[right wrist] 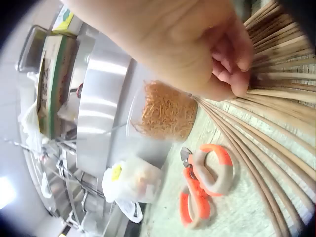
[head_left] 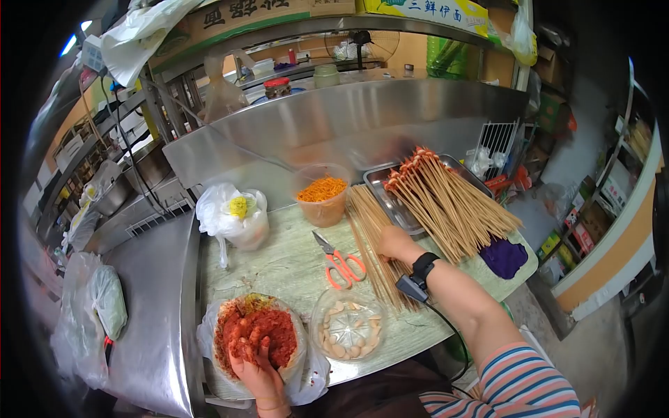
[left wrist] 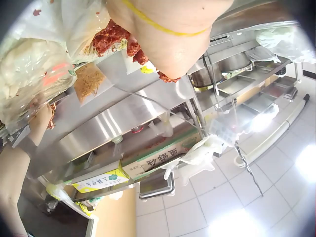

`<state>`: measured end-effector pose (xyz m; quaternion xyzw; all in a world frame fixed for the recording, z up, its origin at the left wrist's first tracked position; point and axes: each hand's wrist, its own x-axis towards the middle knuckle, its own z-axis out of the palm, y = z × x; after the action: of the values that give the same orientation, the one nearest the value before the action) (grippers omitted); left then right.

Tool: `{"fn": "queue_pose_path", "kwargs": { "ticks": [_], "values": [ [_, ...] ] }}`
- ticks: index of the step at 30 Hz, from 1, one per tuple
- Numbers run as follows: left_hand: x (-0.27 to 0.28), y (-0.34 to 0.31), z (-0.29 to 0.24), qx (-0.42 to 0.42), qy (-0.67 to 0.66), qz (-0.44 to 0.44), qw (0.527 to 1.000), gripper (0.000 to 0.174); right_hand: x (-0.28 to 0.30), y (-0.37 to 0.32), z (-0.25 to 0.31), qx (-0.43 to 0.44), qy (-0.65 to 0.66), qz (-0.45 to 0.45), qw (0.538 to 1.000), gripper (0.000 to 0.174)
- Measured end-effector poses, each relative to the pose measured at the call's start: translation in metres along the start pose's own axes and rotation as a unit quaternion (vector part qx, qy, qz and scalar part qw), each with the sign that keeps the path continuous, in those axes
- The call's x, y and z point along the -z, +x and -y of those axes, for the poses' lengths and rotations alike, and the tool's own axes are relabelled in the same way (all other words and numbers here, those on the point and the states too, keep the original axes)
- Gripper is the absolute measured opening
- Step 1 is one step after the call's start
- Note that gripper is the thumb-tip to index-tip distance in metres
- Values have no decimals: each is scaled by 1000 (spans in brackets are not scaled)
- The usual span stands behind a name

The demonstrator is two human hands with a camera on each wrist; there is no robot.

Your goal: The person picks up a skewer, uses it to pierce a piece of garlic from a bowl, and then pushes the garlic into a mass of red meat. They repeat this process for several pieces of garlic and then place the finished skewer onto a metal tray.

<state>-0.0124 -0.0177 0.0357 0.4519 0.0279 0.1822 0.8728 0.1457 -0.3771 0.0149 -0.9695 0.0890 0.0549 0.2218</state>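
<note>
My left hand (head_left: 256,373) is in a bag-lined bowl of red paste (head_left: 282,336), its fingers coated with the paste. In the left wrist view the back of that hand (left wrist: 165,34) hides its fingers, so I cannot tell how they are curled. Over a row of bare wooden skewers (head_left: 373,240), my right hand (head_left: 401,244) curls its fingers and pinches at the skewers, as the right wrist view shows. A clear plastic bowl (head_left: 315,341) with pale pieces stands beside the paste. Orange-handled scissors (head_left: 338,265) lie between the hands.
Behind the scissors stands a tub of orange shreds (head_left: 321,189). At right, a metal tray (head_left: 376,182) bears many skewers with red-and-white tips, near a purple cloth (head_left: 503,258). A white plastic bag (head_left: 223,205) sits back left. A steel panel (head_left: 279,125) bounds the table's back.
</note>
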Motion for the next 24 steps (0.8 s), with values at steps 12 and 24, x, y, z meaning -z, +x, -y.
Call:
{"fn": "queue_pose_path", "kwargs": {
  "ticks": [12, 24],
  "values": [
    [3, 1, 1, 2, -8, -3, 1000, 31, 90, -76, -2, 3, 384, 24, 923, 16],
    [19, 15, -28, -15, 5, 28, 999, 33, 8, -170, 68, 236, 539, -18, 809, 8]
  ]
}}
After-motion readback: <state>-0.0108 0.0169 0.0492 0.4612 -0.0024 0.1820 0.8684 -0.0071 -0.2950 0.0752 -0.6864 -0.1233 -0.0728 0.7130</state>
